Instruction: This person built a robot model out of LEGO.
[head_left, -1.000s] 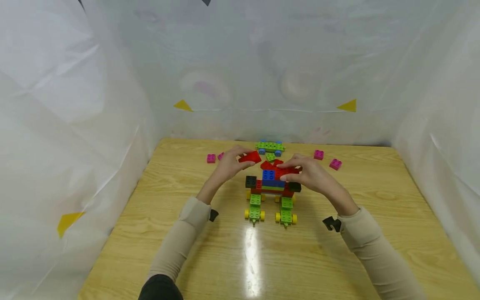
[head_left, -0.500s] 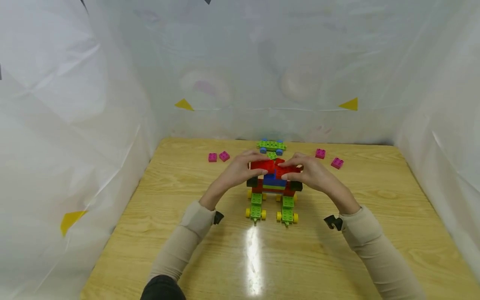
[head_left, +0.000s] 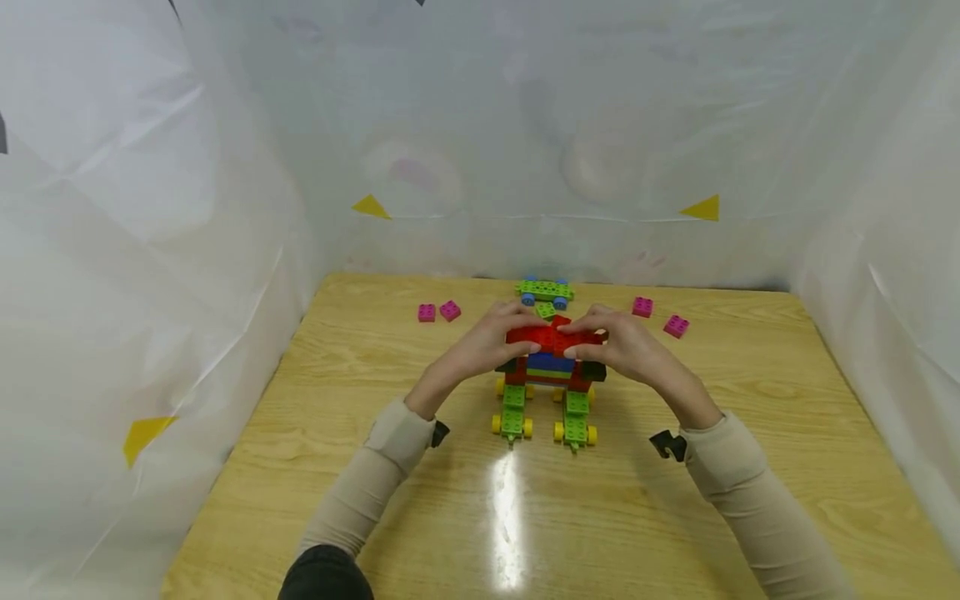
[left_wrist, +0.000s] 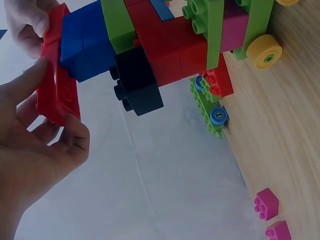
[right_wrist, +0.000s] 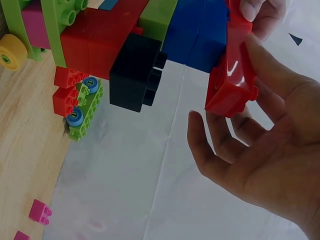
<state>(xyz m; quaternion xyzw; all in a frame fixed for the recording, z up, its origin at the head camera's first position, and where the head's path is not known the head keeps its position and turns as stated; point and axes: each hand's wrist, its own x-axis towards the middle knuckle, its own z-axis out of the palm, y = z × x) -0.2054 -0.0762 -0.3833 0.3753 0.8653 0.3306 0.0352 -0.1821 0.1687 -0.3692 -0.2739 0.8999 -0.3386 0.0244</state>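
Note:
A model of toy building bricks stands on the table, with green legs (head_left: 576, 414) on yellow wheels and blue bricks (head_left: 551, 363) in its upper part. Across the blue bricks lie two long red bricks, end to end. My left hand (head_left: 487, 342) grips the left red brick (left_wrist: 56, 82) between thumb and fingers, and it sits against the blue bricks. On the other side my right hand (head_left: 630, 346) holds the right red brick (right_wrist: 232, 75), thumb on one face and fingers at the other. Black bricks (left_wrist: 136, 80) stick out sideways below the hands.
Behind the model stands a green wheeled base (head_left: 545, 291) with blue wheels, near loose red bricks (right_wrist: 67, 92). Pink bricks lie at the back left (head_left: 427, 312) and back right (head_left: 677, 325). White sheeting (head_left: 480, 150) encloses the wooden table (head_left: 337, 517).
My left hand has moved right with its red brick, which now lies on the blue bricks beside the other red one. The right hand has kept its grip, almost in place.

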